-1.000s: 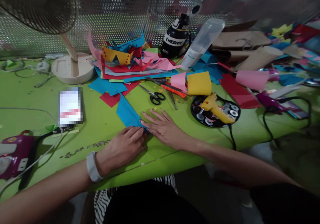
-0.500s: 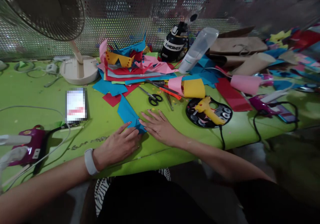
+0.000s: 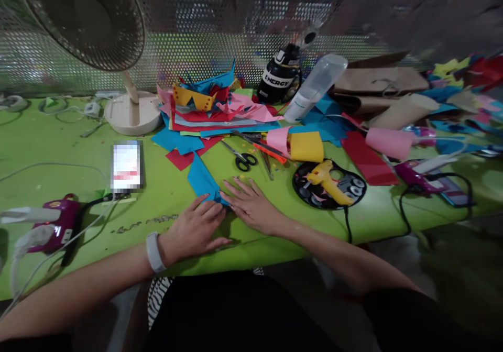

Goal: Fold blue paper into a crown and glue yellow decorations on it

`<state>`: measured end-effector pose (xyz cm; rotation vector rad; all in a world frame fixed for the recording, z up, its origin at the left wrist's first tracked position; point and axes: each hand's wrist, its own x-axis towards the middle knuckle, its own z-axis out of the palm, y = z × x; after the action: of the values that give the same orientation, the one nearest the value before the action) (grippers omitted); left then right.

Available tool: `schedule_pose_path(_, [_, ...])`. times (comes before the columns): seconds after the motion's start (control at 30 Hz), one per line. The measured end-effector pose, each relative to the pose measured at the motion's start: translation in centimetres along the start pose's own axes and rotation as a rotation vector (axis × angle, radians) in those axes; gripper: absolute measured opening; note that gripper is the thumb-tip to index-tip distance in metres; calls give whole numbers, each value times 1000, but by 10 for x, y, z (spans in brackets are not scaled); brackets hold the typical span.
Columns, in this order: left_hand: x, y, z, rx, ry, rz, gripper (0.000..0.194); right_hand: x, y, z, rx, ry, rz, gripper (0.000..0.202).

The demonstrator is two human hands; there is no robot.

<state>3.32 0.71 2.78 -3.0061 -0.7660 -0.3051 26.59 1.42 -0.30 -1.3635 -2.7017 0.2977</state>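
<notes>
- Blue paper (image 3: 202, 176) is lying on the bench (image 3: 165, 184).
- Left hand (image 3: 194, 229), thumb now swinging clear, is pressing it with bent fingers, apparently flattening, not pinching.
- Right hand (image 3: 253, 208) is touching its edge, fingers splayed, released.

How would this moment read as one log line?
left hand: on blue paper; right hand: fingers on same paper; scissors: untouched; yellow glue gun: on black tray

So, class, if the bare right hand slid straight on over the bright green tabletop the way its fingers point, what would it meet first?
Most likely the folded blue paper strip: it lies just ahead of the right hand, which seems to touch its edge, though exact contact is unclear.
</notes>
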Motion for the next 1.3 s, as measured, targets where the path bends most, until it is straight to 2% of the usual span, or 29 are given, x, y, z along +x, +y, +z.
schedule_pose_path(0.17, [-1, 3, 7, 25, -19, 30, 60, 1, -2, 2, -10, 17, -5, 48])
schedule_pose_path(0.4, [-13, 2, 0, 55, 20, 89, 53, 0, 7, -4, 66, -31, -32, 47])
schedule_pose_path(0.5, [-14, -1, -2, 27, -2, 105, 49, 15, 18, -17, 96, 14, -16, 46])
schedule_pose_path(0.57, [-15, -6, -6, 6, -19, 133, 45, 35, 25, -28, 42, 95, -28, 47])
schedule_pose_path(0.67, [-21, -20, -17, -7, -44, 203, 38, 68, 33, -38, -74, 98, -236, 50])
schedule_pose_path(0.73, [-28, -33, -27, -10, -49, 259, 30, 85, 37, -41, -125, 53, -353, 40])
schedule_pose_path(0.8, [-34, -46, -36, 18, -38, 245, 26, 95, 40, -43, -149, 29, -412, 24])
schedule_pose_path(0.87, [-39, -58, -45, 81, 10, 187, 23, 99, 42, -45, -137, 30, -428, 13])
schedule_pose_path(0.97, [-38, -73, -55, 182, 165, 27, 22, 95, 42, -51, -35, 45, -396, 5])
schedule_pose_path(1.03, [-33, -79, -59, 176, 270, -129, 24, 89, 39, -55, 71, 90, -276, 9])
schedule_pose_path(1.1, [-24, -81, -60, 61, 313, -318, 23, 82, 34, -55, 179, 165, -61, 13])
schedule_pose_path(1.17, [-12, -79, -55, -211, 245, -519, 30, 76, 27, -51, 280, 235, 147, 14])
schedule_pose_path(1.2, [-5, -77, -50, -411, 156, -614, 38, 74, 22, -47, 334, 253, 214, 13])
schedule_pose_path(1.27, [10, -73, -36, -927, -2, -800, 45, 71, 13, -40, 449, 270, 274, 13])
schedule_pose_path(1.3, [18, -71, -28, -1171, -30, -895, 44, 70, 7, -36, 502, 274, 281, 13])
